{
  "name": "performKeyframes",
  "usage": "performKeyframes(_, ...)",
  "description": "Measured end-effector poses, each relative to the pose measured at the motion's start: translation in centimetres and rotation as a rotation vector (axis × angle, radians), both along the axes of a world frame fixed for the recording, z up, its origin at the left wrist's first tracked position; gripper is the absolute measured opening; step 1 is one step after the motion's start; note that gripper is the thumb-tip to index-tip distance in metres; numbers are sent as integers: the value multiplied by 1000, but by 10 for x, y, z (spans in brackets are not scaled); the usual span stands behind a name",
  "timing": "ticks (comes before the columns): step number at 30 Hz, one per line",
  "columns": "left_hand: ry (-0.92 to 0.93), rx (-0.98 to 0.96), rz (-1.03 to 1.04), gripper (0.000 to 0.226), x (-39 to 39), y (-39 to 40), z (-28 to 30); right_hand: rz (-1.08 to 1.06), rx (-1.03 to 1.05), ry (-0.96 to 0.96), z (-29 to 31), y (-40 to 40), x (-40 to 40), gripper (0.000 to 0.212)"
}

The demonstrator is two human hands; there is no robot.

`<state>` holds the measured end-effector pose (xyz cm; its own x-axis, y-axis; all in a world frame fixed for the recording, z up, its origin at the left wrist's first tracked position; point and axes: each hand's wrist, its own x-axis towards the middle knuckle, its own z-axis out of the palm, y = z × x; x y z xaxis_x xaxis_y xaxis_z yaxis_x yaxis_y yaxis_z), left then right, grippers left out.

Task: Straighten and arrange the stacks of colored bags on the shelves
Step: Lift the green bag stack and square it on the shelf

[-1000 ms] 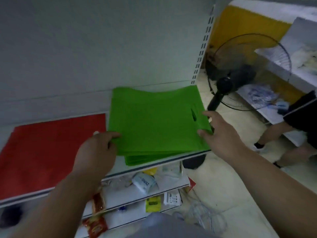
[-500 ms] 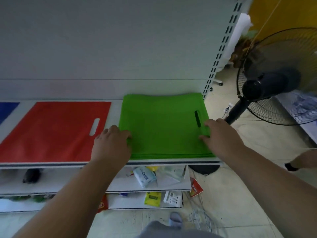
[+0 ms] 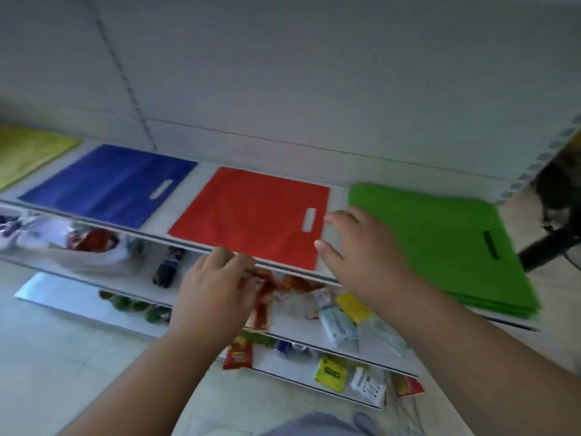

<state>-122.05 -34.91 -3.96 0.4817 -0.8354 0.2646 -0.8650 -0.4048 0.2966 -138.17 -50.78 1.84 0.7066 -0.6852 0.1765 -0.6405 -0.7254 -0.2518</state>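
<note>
Four flat stacks of bags lie side by side on the white shelf [image 3: 338, 196]: yellow [image 3: 25, 152] at far left, blue [image 3: 107, 184], red [image 3: 251, 215], and green [image 3: 440, 243] at right. My left hand [image 3: 213, 287] hovers at the shelf's front edge below the red stack, fingers loosely bent, holding nothing. My right hand [image 3: 361, 250] is spread between the red and green stacks, fingers reaching toward the red stack's handle end. I cannot tell whether it touches the red stack.
Lower shelves hold snack packets [image 3: 261, 297], tissue packs [image 3: 338, 322], a dark bottle [image 3: 166, 265] and a white plastic bag [image 3: 78, 247]. A black fan stand [image 3: 553, 247] is at the right beyond the shelf end.
Both hands have left the green stack and moved left to the red stack. The view has swung left, bringing the blue and yellow stacks into sight.
</note>
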Motion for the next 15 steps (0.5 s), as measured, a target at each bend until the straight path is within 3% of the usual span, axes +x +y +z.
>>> performKeyframes(9,98,-2,387,25,169,233,14,380,116,-202,20,183,239,32)
performKeyframes(15,125,-127,587,20,266,310,3,578,148,-205,24,255,368,34)
